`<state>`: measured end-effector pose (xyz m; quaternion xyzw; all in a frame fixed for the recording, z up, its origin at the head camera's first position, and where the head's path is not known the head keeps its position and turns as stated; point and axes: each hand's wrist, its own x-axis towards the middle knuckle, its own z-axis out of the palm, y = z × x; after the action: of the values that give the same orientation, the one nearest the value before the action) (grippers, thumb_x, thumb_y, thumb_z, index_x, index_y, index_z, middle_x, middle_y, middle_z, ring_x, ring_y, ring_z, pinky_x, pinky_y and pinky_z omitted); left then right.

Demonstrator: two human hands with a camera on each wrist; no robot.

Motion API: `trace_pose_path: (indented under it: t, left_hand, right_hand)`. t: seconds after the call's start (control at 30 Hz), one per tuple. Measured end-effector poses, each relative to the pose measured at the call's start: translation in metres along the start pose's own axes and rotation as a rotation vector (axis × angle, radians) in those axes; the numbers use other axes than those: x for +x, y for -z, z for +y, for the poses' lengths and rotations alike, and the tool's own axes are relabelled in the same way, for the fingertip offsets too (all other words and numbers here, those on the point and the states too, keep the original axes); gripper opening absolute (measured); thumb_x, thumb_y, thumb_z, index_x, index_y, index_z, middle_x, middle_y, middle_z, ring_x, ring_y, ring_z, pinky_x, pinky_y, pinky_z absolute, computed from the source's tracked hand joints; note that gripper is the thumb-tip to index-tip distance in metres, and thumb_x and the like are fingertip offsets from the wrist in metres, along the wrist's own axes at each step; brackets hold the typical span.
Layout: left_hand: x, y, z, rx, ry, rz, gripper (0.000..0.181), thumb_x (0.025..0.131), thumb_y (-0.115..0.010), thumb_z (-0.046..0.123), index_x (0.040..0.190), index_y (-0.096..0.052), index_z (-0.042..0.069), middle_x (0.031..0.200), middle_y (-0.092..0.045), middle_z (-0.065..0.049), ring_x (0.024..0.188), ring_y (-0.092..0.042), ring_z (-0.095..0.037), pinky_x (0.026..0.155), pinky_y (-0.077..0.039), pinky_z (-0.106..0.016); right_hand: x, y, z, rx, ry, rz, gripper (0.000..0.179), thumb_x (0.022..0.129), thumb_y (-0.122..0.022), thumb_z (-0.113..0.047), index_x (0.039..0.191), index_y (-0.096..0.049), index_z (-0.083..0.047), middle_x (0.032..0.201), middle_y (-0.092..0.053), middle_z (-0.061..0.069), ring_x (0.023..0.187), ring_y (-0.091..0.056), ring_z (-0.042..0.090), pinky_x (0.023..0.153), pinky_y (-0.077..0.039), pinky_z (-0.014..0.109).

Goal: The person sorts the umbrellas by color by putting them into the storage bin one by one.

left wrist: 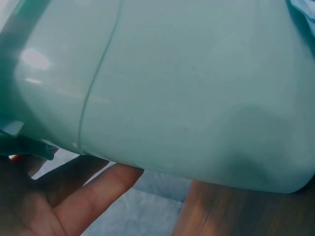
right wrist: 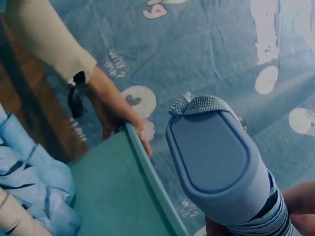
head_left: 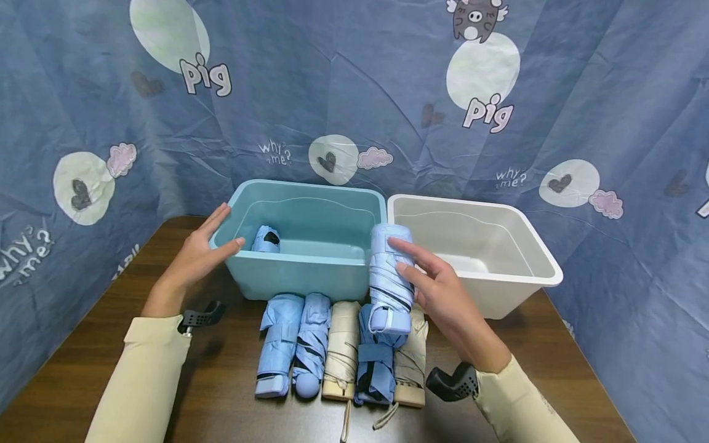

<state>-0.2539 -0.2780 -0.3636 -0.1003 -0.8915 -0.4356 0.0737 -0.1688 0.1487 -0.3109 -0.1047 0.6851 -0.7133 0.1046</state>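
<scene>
A folded light-blue umbrella (head_left: 390, 277) is gripped by my right hand (head_left: 445, 295), raised over the front rims where the two bins meet. Its flat handle end (right wrist: 211, 152) faces the right wrist camera. My left hand (head_left: 196, 255) holds the left end of the teal bin (head_left: 299, 277), thumb over the rim and fingers along the outside. One light-blue rolled umbrella (head_left: 266, 240) is inside that bin at its left. In front lie several folded umbrellas side by side: blue (head_left: 279, 341), light blue (head_left: 312, 344), beige (head_left: 341, 347), dark blue (head_left: 375, 369) and khaki (head_left: 411, 363).
A white bin (head_left: 498, 289) stands right of the teal one, its visible floor bare. Both bins are on a brown wooden table (head_left: 221, 394). Behind hangs a blue printed cloth (head_left: 354, 92). Wrist straps of two umbrellas trail toward the front.
</scene>
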Motion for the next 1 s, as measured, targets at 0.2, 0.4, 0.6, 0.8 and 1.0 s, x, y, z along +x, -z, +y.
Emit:
trace_pose_path:
  t: [0.2,0.4,0.6,0.8,1.0]
  left_hand:
    - [0.001,0.001,-0.001,0.013,0.004,-0.004,0.084,0.090,-0.063,0.041,0.156,-0.015,0.021,0.162,-0.006,0.003,0.145,-0.011,-0.034,0.106,-0.017,-0.068]
    - [-0.001,0.000,-0.002,0.001,-0.015,0.002,0.083,0.091,-0.063,0.041,0.156,-0.015,0.020,0.162,-0.007,0.000,0.144,-0.012,-0.040,0.103,-0.018,-0.071]
    - [-0.002,-0.002,-0.001,-0.006,-0.022,-0.003,0.083,0.091,-0.063,0.040,0.156,-0.016,0.019,0.162,-0.007,0.001,0.145,-0.011,-0.037,0.105,-0.017,-0.070]
    - [-0.001,-0.001,-0.001,-0.012,-0.018,0.010,0.083,0.091,-0.063,0.040,0.156,-0.016,0.020,0.162,-0.007,0.001,0.145,-0.010,-0.036,0.105,-0.017,-0.069]
    - [-0.002,0.000,-0.001,0.000,-0.011,0.008,0.083,0.091,-0.063,0.040,0.156,-0.016,0.020,0.162,-0.007,0.002,0.145,-0.011,-0.037,0.104,-0.017,-0.071]
  right_hand:
    - [0.027,-0.011,-0.001,0.065,0.028,-0.008,0.039,0.098,-0.057,-0.016,0.136,-0.057,-0.025,0.142,-0.043,0.005,0.117,-0.051,0.028,0.088,-0.050,0.037]
    - [0.051,-0.024,-0.004,0.094,0.047,-0.010,0.039,0.098,-0.056,-0.014,0.135,-0.058,-0.025,0.137,-0.047,0.007,0.114,-0.051,0.026,0.085,-0.049,0.035]
    - [0.074,-0.036,-0.010,0.056,0.001,0.025,0.037,0.096,-0.058,-0.016,0.130,-0.061,-0.033,0.137,-0.046,0.004,0.114,-0.051,0.025,0.087,-0.046,0.038]
    - [0.101,-0.054,-0.016,0.053,0.007,0.036,0.041,0.094,-0.055,-0.011,0.128,-0.063,-0.033,0.136,-0.047,0.004,0.115,-0.050,0.025,0.088,-0.046,0.041]
    - [0.130,-0.074,-0.020,0.080,-0.004,0.070,0.044,0.091,-0.054,-0.006,0.127,-0.064,-0.030,0.136,-0.046,0.001,0.113,-0.052,0.023,0.084,-0.049,0.040]
